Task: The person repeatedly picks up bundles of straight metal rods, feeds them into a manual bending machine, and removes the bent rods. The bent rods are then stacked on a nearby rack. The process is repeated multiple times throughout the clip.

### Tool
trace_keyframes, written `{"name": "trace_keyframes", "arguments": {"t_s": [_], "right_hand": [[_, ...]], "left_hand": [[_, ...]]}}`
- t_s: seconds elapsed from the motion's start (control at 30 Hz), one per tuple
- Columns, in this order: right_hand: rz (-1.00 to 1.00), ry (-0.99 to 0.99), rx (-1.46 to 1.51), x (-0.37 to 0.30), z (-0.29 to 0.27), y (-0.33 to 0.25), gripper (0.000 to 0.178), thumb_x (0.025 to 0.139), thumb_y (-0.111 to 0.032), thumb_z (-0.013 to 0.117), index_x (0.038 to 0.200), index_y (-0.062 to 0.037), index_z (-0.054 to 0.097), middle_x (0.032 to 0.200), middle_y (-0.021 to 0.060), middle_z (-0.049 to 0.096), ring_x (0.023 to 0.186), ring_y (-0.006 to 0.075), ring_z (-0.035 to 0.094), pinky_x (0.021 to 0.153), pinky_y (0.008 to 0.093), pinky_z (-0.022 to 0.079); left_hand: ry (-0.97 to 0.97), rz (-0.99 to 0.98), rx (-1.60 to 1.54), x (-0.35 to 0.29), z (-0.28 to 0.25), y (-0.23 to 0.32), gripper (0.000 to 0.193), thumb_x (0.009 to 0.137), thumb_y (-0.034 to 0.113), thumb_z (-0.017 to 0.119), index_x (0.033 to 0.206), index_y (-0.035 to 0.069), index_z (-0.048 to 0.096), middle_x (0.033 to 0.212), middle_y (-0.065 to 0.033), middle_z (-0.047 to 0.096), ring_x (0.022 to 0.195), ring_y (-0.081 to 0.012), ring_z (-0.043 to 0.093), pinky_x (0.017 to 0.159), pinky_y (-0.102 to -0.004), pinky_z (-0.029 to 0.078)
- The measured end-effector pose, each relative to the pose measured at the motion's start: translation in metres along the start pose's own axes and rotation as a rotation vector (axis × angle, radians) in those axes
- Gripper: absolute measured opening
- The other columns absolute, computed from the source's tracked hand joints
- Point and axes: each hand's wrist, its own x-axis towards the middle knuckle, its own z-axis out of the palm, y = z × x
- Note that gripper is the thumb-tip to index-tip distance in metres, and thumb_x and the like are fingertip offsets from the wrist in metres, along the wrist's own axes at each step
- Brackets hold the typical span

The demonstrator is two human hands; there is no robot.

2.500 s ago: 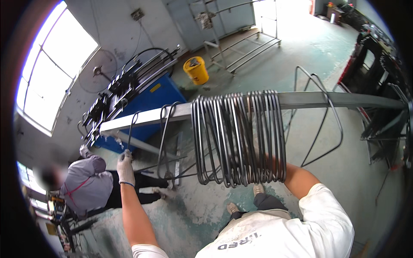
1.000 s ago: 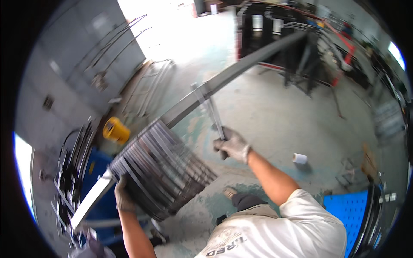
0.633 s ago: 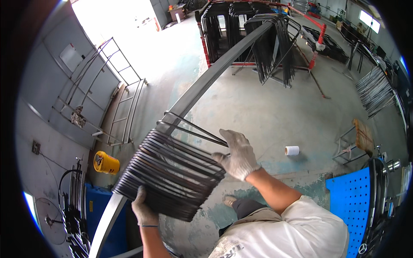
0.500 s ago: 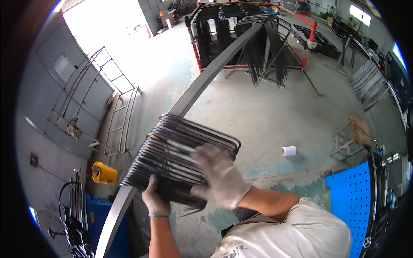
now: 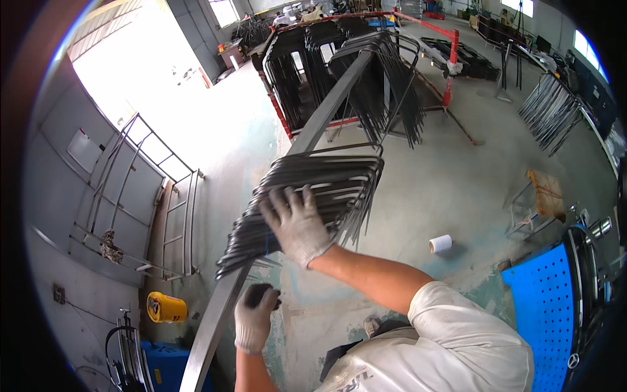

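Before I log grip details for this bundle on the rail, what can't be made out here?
Head view only:
- Right hand palm: hidden, only its gloved back shows against the bent-rod bundle.
- Left hand grip: fingers curl around something dark, unclear what.
- Long metal rail: near end cut off by the lower edge.

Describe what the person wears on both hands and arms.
Both hands wear pale grey knitted work gloves with ribbed cuffs that end at the wrist: the left hand and the right hand. Both gloves look soiled, with darker smudges. The forearms are bare past the cuffs. The right arm has a short white sleeve of a T-shirt; the left sleeve is out of view.
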Motion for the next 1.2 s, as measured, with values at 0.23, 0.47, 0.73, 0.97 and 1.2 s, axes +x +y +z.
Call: {"name": "trace_keyframes", "arguments": {"t_s": [0.23, 0.47, 0.73, 0.97, 1.2], "right_hand": [[0.249, 0.038, -0.172, 0.08, 0.044, 0.17, 0.076, 0.106, -0.015, 0.058, 0.179, -0.0132, 0.039, 0.179, 0.0214, 0.046, 0.158, 0.0454, 0.049, 0.133, 0.0649, 0.036], [0.353, -0.001, -0.231, 0.127, 0.048, 0.259, 0.079, 0.098, -0.012, 0.067, 0.174, -0.0188, 0.046, 0.172, 0.014, 0.055, 0.141, 0.0409, 0.063, 0.125, 0.0547, 0.048], [0.494, 0.027, -0.241, 0.184, 0.072, 0.4, 0.075, 0.097, -0.01, 0.069, 0.17, -0.0191, 0.052, 0.166, 0.0115, 0.061, 0.132, 0.0412, 0.07, 0.12, 0.0547, 0.053], [0.6, -0.043, -0.274, 0.241, 0.085, 0.516, 0.075, 0.1, -0.011, 0.07, 0.171, -0.0216, 0.048, 0.166, 0.0124, 0.06, 0.135, 0.0428, 0.07, 0.113, 0.0534, 0.061], [0.579, -0.012, -0.14, 0.281, 0.098, 0.54, 0.065, 0.103, -0.02, 0.06, 0.167, -0.0073, 0.053, 0.167, 0.0256, 0.058, 0.153, 0.0452, 0.057, 0.128, 0.0573, 0.045]], "left_hand": [[0.428, 0.173, -0.083, -0.011, -0.037, 0.037, 0.012, 0.108, 0.002, 0.068, 0.12, -0.001, 0.071, 0.1, -0.006, 0.075, 0.086, -0.0132, 0.07, 0.081, -0.0277, 0.056], [0.575, 0.425, 0.08, 0.08, -0.044, 0.014, 0.013, 0.108, 0.004, 0.068, 0.119, 0.0, 0.072, 0.103, -0.0066, 0.073, 0.09, -0.0144, 0.069, 0.083, -0.0292, 0.055], [0.558, 0.489, 0.924, 0.085, -0.013, 0.055, 0.02, 0.102, 0.024, 0.078, 0.102, 0.004, 0.079, 0.096, -0.0204, 0.077, 0.091, -0.0436, 0.073, 0.082, -0.052, 0.057], [1.066, 0.301, 0.929, 0.1, 0.027, 0.055, 0.014, 0.098, 0.014, 0.085, 0.105, 0.002, 0.084, 0.1, -0.018, 0.083, 0.095, -0.0396, 0.08, 0.089, -0.0466, 0.064], [1.078, 0.354, 0.691, 0.059, 0.056, 0.031, 0.019, 0.091, -0.007, 0.075, 0.109, -0.001, 0.078, 0.13, -0.0227, 0.08, 0.135, -0.0476, 0.07, 0.121, -0.0556, 0.051]]}}
